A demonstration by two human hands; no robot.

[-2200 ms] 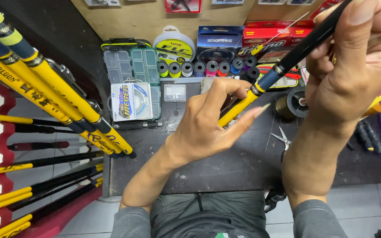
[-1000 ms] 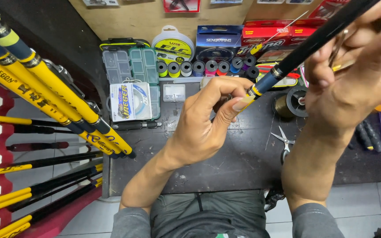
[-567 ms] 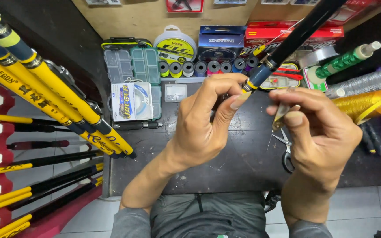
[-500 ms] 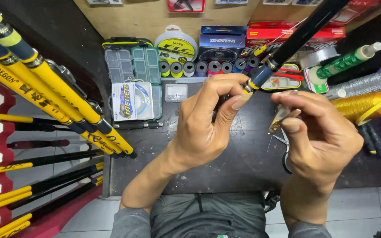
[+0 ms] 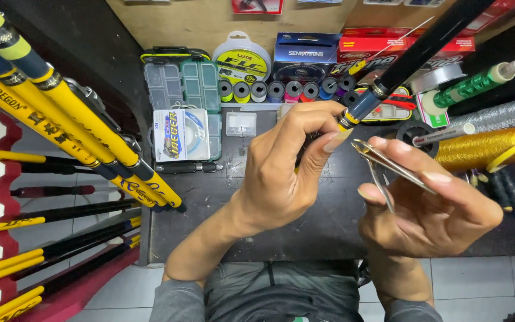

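The dark worktop (image 5: 222, 220) is being crowded along its upper edge by thread spools (image 5: 287, 90) and tackle boxes (image 5: 180, 83); open room is being left only in the lower centre. The black rod (image 5: 424, 48) is being pinched at centre frame in the left hand (image 5: 281, 173) grip. Small scissors (image 5: 388, 170), blades slightly parted, are being clasped by the right hand (image 5: 430, 209) just beside the rod's yellow band.
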